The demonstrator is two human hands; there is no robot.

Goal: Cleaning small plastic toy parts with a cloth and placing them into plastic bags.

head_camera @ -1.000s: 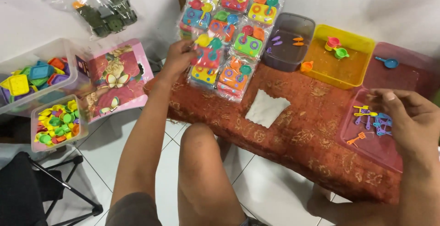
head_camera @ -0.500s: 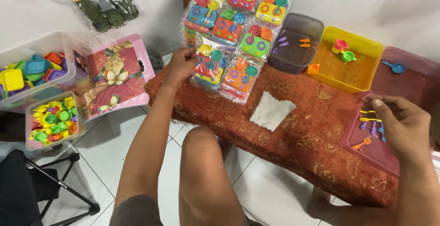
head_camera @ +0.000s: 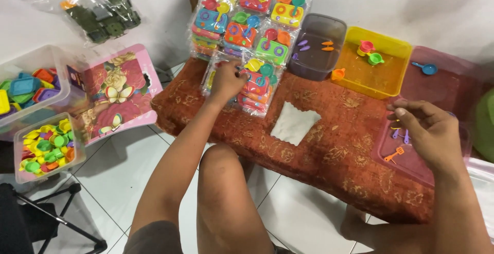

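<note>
My left hand (head_camera: pixel 226 80) pinches the edge of a clear toy packet (head_camera: pixel 257 81) with a coloured toy stove, cup and spoon inside. The packet lies at the front of a group of similar packets (head_camera: pixel 242 17) on the red patterned cloth (head_camera: pixel 334 148). At the right, my right hand (head_camera: pixel 429 130) hovers over a pink tray (head_camera: pixel 399 169) of tiny plastic utensils (head_camera: pixel 393 155). Its fingers are curled with thumb and forefinger close together. Whether they hold a piece is hidden.
A grey tub (head_camera: pixel 314 53), a yellow tub (head_camera: pixel 378 76) with small cups and another pink tray (head_camera: pixel 437 86) line the back. A white folded sheet (head_camera: pixel 294 123) lies mid-cloth. Two clear bins of toy parts (head_camera: pixel 43 148) and a pink butterfly board (head_camera: pixel 116 94) stand at the left. My knee (head_camera: pixel 221 182) is below.
My left hand has brought the packet down and to the right, onto the front of the group. My right hand has lifted a little and shifted left over the utensil tray.
</note>
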